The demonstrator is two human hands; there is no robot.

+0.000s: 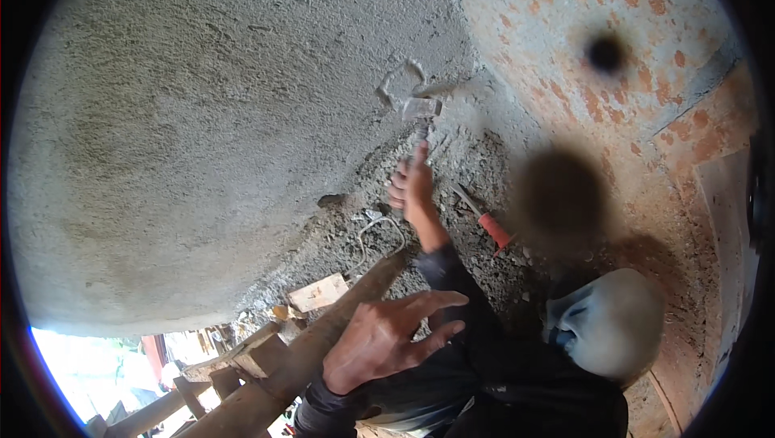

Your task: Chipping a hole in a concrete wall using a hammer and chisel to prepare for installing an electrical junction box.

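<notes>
My right hand is wrapped round the handle of a short-handled hammer, thumb lying along it. The hammer's blocky grey head is at the rough cement wall, just below a roughly six-sided outline in the plaster; whether it touches cannot be made out. Nearer to me, my left hand hangs above a wooden pole with index finger and thumb apart and nothing visible in it. To the right of my right wrist, a grey-bladed tool with a red handle, like a chisel, lies on the rubble.
Broken rubble heaps along the wall's foot. A bent metal rod and a wooden block lie there. The thick wooden pole slants below. A whitish rounded container stands at right, by a patchy orange-and-grey wall.
</notes>
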